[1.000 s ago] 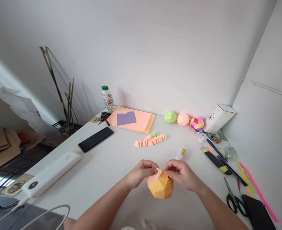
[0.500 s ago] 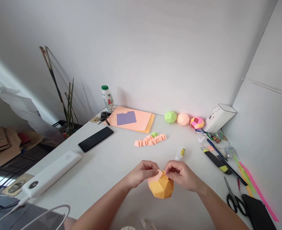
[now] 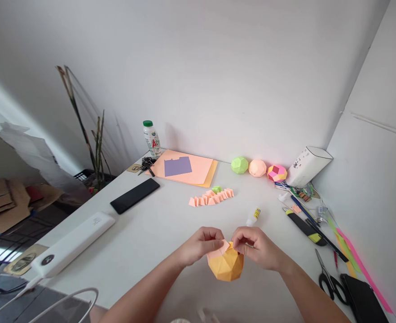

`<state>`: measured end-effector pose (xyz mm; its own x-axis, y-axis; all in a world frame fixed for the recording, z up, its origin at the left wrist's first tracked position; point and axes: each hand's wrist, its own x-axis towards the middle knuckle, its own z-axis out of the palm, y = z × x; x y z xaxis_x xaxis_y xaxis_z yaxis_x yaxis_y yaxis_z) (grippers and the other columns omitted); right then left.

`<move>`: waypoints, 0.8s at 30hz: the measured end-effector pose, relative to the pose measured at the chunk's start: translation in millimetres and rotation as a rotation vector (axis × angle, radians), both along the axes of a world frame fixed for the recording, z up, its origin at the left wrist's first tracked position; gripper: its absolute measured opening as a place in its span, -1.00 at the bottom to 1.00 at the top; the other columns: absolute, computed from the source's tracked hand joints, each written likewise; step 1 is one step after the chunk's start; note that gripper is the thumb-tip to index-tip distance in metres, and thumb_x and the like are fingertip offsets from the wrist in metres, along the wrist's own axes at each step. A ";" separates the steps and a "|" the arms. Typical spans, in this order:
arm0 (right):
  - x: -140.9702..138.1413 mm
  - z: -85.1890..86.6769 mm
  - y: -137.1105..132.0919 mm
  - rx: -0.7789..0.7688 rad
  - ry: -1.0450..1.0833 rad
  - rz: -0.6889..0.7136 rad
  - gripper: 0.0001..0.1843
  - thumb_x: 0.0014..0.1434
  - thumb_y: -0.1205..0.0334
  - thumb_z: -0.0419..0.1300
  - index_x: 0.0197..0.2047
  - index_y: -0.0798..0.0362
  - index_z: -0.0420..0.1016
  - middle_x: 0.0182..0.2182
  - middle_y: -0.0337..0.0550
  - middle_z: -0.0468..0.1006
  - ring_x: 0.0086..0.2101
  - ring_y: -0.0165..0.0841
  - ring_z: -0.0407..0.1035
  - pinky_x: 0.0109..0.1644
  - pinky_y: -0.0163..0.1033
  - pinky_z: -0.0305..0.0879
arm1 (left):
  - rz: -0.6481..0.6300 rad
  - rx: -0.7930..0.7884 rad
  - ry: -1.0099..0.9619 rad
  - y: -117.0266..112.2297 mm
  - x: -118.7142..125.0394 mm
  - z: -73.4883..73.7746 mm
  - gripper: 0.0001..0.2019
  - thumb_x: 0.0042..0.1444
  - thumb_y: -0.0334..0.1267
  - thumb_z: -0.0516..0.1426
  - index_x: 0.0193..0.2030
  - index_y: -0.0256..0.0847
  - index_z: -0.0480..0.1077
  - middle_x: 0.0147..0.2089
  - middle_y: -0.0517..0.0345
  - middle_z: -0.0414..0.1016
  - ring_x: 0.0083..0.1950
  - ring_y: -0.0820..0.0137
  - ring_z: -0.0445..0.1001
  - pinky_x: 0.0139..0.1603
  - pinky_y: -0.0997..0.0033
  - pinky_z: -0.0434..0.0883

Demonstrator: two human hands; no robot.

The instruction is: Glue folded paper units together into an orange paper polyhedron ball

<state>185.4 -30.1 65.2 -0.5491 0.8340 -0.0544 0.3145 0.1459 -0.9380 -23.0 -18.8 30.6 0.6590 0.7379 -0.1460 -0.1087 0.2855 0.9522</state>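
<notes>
Both hands meet over the near part of the white desk [image 3: 157, 224]. Between them is the orange faceted paper ball [image 3: 225, 268], which is held just above the desk surface, close to the person. On its upper left side sits a pale pink paper piece [image 3: 217, 249].

The left hand [image 3: 198, 246] has its grip closed: thumb and fingertips pinch the pale pink paper piece at the top of the ball. The right hand [image 3: 257, 247] also has a closed grip, with the fingers curled and pinching the upper edge of the ball from the right side. The 2 grips are almost touching each other.

Just behind the right hand lies a small white glue stick with a yellow label [image 3: 253, 216]. Further back is a row of folded pink paper pieces [image 3: 211, 197] with 1 small green folded piece [image 3: 216, 189] beside it. Along the wall stand 3 finished paper balls: a green one [image 3: 239, 164], a peach one [image 3: 257, 168] and a pink and yellow one [image 3: 276, 172].

On the left side lie a black phone [image 3: 135, 195] and a long white device [image 3: 73, 242]. On the right side are black scissors [image 3: 327, 276] and a black and yellow knife [image 3: 304, 226].
</notes>
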 end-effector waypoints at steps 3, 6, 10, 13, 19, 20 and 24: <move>0.5 -0.3 0.5 -0.012 0.010 0.007 -0.90 0.17 0.30 0.10 -0.39 0.05 0.39 -0.41 -0.23 0.41 -0.38 -0.42 0.26 -0.31 -0.33 0.22 | 0.001 -0.018 0.005 -0.3 0.4 0.9 -0.76 -0.01 -0.14 0.16 -0.50 -0.29 0.33 -0.53 0.23 0.24 -0.49 0.51 0.18 -0.46 0.49 0.11; 0.8 0.2 0.7 -0.019 0.022 0.020 -0.89 0.17 0.30 0.09 -0.39 0.05 0.38 -0.42 -0.23 0.39 -0.38 -0.42 0.24 -0.32 -0.34 0.21 | 0.007 -0.039 0.003 -0.1 0.6 1.4 -0.76 -0.02 -0.14 0.17 -0.52 -0.29 0.33 -0.54 0.23 0.23 -0.50 0.52 0.17 -0.47 0.48 0.11; 0.2 1.5 0.5 -0.039 0.030 0.031 -0.89 0.17 0.29 0.09 -0.39 0.05 0.36 -0.43 -0.24 0.37 -0.39 -0.43 0.22 -0.32 -0.34 0.20 | -0.009 -0.045 -0.013 0.1 0.3 0.1 -0.77 -0.01 -0.15 0.16 -0.50 -0.30 0.34 -0.53 0.23 0.24 -0.49 0.52 0.18 -0.45 0.48 0.11; -1.4 0.7 -0.3 -0.080 0.024 0.014 -0.90 0.17 0.28 0.09 -0.39 0.05 0.35 -0.43 -0.25 0.35 -0.41 -0.44 0.21 -0.35 -0.35 0.18 | -0.032 -0.029 -0.026 -0.6 -0.1 -0.3 -0.77 0.01 -0.15 0.15 -0.49 -0.30 0.34 -0.51 0.22 0.25 -0.47 0.51 0.19 -0.43 0.47 0.13; -5.7 -7.7 -1.1 -0.153 0.041 -0.060 -0.91 0.15 0.25 0.13 -0.37 0.06 0.36 -0.44 -0.27 0.36 -0.42 -0.45 0.22 -0.36 -0.36 0.17 | -0.055 -0.022 -0.015 -2.3 0.7 1.8 -0.78 0.01 -0.16 0.16 -0.49 -0.29 0.34 -0.51 0.24 0.24 -0.47 0.51 0.18 -0.41 0.47 0.14; -6.5 -9.1 -1.0 -0.166 0.054 -0.075 -0.91 0.14 0.24 0.13 -0.37 0.06 0.36 -0.44 -0.27 0.36 -0.42 -0.45 0.23 -0.36 -0.36 0.17 | -0.054 -0.021 -0.017 -2.5 0.9 1.9 -0.78 0.01 -0.16 0.16 -0.49 -0.29 0.34 -0.52 0.24 0.24 -0.47 0.51 0.18 -0.41 0.47 0.13; -10.4 -11.6 -0.8 -0.212 0.114 -0.125 -0.89 0.11 0.22 0.17 -0.38 0.08 0.37 -0.46 -0.27 0.36 -0.44 -0.46 0.23 -0.37 -0.36 0.18 | -0.046 -0.025 -0.029 -2.7 1.2 1.3 -0.77 -0.01 -0.15 0.17 -0.50 -0.29 0.34 -0.51 0.23 0.25 -0.46 0.50 0.19 -0.40 0.46 0.14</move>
<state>175.0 -31.0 53.6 -0.4550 0.8723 -0.1789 0.2086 -0.0908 -0.9738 -21.7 -21.6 31.9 0.6962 0.7033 -0.1438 -0.1229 0.3142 0.9414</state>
